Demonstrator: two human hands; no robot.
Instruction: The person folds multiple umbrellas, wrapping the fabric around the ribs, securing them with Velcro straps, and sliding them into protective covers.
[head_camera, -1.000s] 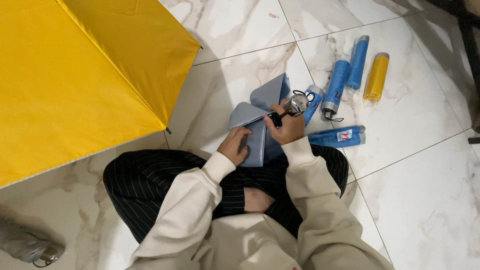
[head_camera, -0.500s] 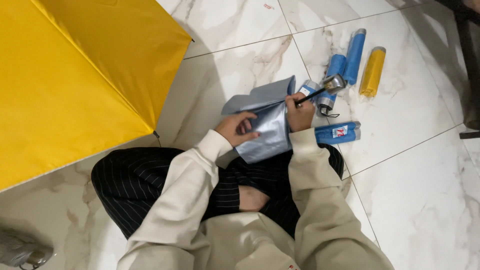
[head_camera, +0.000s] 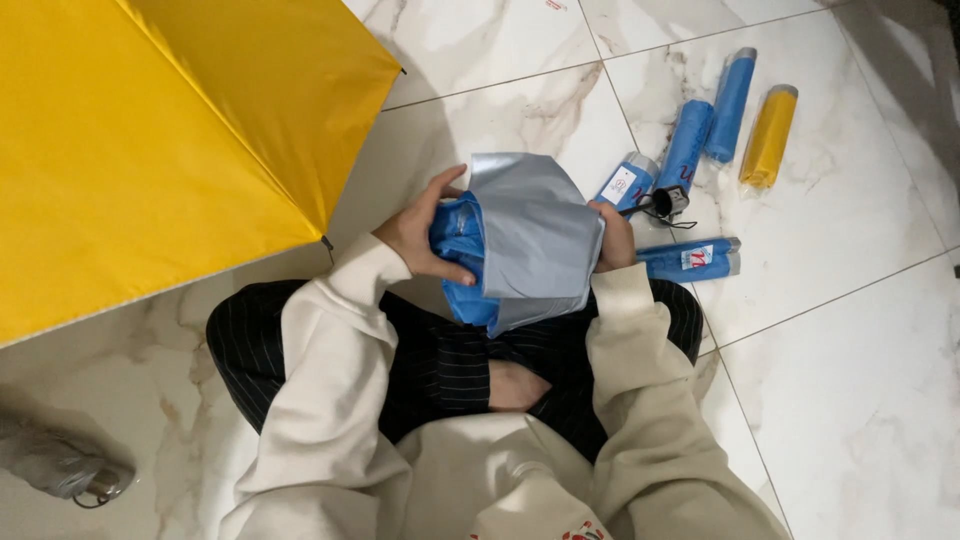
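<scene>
Both hands (head_camera: 425, 235) grip umbrella (head_camera: 520, 240) (axis left-right).

Open yellow umbrella (head_camera: 150, 140); folded umbrellas (four blue (head_camera: 686, 146), one yellow (head_camera: 768, 136)) on marble floor (head_camera: 850, 380).

Only 1 camera is looking on, worn on the person's head and pointing almost straight down over the lap. It is sitting close above the left hand (head_camera: 418, 232) and right hand (head_camera: 614, 238), taking in the marble floor (head_camera: 860, 380), the open yellow umbrella (head_camera: 150, 140) at left and folded umbrellas (head_camera: 700, 140) at upper right.
</scene>
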